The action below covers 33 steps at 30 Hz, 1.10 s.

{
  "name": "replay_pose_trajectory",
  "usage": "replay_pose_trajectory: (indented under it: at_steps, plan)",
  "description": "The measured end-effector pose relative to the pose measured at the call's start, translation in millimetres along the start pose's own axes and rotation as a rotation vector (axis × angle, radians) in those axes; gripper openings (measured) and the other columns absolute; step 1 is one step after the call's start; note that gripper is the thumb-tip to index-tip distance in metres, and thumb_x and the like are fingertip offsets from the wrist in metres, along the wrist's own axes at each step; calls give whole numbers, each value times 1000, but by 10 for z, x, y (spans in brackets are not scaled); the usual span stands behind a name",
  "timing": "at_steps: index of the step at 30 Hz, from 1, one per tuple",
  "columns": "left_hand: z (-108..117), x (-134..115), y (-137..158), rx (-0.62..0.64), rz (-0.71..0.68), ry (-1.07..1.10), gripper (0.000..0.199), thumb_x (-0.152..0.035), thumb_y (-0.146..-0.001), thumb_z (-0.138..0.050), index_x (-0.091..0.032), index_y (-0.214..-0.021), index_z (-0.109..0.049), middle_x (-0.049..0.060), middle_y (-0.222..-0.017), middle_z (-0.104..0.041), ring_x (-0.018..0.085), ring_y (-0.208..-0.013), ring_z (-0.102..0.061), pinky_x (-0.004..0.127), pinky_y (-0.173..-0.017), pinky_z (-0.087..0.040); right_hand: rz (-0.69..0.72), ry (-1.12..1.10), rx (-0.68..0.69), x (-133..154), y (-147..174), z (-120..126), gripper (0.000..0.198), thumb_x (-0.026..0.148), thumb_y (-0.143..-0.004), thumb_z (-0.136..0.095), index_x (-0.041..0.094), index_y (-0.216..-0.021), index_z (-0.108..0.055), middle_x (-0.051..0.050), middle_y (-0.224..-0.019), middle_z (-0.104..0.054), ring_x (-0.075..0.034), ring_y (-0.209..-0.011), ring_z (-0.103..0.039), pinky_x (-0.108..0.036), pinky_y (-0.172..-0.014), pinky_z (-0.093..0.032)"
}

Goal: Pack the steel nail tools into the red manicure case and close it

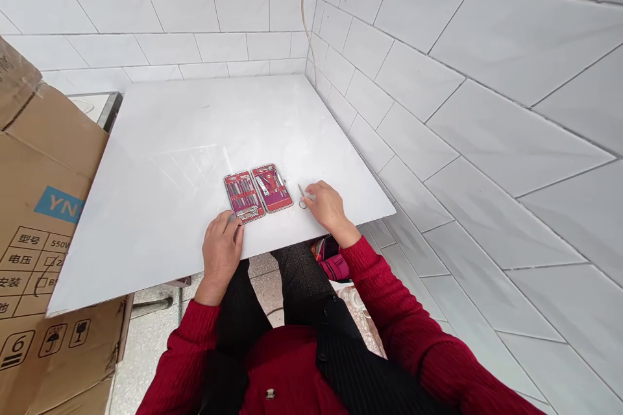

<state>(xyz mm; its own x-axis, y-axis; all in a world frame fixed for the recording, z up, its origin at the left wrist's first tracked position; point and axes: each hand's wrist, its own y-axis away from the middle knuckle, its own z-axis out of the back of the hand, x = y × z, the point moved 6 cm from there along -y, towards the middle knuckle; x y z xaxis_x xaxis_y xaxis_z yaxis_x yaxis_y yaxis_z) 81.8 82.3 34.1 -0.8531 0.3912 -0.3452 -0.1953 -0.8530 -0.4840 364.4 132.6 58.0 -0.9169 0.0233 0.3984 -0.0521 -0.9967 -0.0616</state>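
A manicure case (279,206) lies unfolded on the white tabletop, its two red-lined halves spread flat. Several slim metal tools sit in a row in the left half, with nail clippers (248,213) along its lower edge. The right half also holds metal tools. My left hand (222,243) is at the case's lower left corner, fingers curled against its edge. To the right of the case, my right hand (327,205) pinches a small pair of scissors (301,190) just over the table. The blades point away from me, and a finger ring shows below my fingertips.
The white table (170,130) reaches back to the tiled walls. A large cardboard box (43,207) stands against its left side. A pale cable (304,6) hangs in the wall corner. Below the front edge, a pink item (335,267) shows beside my legs.
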Motion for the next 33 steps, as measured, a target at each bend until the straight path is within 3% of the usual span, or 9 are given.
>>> replay_pose_trajectory:
  at_steps: [3, 10, 20, 28, 33]
  plan:
    - [1, -6, -2, -13, -11, 9, 27, -33, -105, -45, -21, -108, -69, 15, -133, -67, 32, -128, -60, 51, -108, -48, -52, 80, 81, -130, 89, 1, 22, 31, -99, -66, 17, -115, -72, -10, -114, -70, -22, -99, -66, -30, -82, -46]
    - [22, -26, -16, -11, -24, 10, 27, -32, -105, -45, -22, -106, -70, 14, -131, -68, 31, -124, -62, 50, -106, -50, -35, 173, 151, -28, 26, -11, 21, 15, -100, -54, 18, -102, -75, -11, -109, -74, -22, -96, -68, -30, -77, -44]
    - [-7, 3, -10, -16, -6, 59, 28, -35, -104, -46, -22, -108, -71, 15, -133, -67, 33, -127, -60, 53, -108, -48, 50, 296, 259, 1, -61, -21, 26, 11, -100, -50, 13, -109, -74, -18, -116, -75, -28, -104, -71, -34, -83, -48]
    - [-3, -6, -14, -7, -9, 32, 29, -34, -104, -45, -20, -107, -70, 16, -134, -67, 33, -127, -60, 53, -107, -48, 63, 191, 235, -119, -36, -29, 23, 14, -104, -45, 13, -111, -67, -15, -119, -72, -25, -107, -68, -33, -90, -47]
    - [1, -3, -14, -20, -13, 27, 28, -35, -104, -45, -22, -107, -70, 15, -133, -67, 32, -126, -61, 51, -106, -49, 41, 17, 138, -193, -38, -21, 16, 14, -101, -47, 16, -106, -62, -11, -108, -73, -21, -92, -67, -31, -84, -48]
